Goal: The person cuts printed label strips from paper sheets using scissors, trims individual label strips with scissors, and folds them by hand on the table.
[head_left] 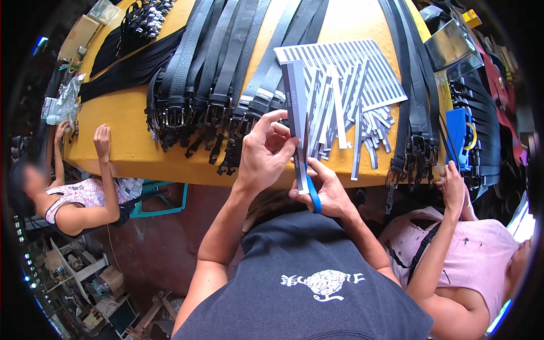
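Observation:
My left hand (266,148) pinches a long grey and white printed label strip (296,107), held upright above the table's front edge. Blue-handled scissors (313,190) are in my right hand (324,191), their blades running up along the strip's right side. Behind my hands, many cut label strips (356,93) are piled loosely on a striped printed sheet (377,73). Shorter cut pieces (377,127) lie at the pile's right front. Black belts with buckles (218,85) lie to the left of the strip.
The yellow table (124,124) spans the view. More black belts (416,102) hang over its edge at right. A person (85,198) sits at left; another person in pink (453,243) is close at right. A blue object (458,136) stands near the right corner.

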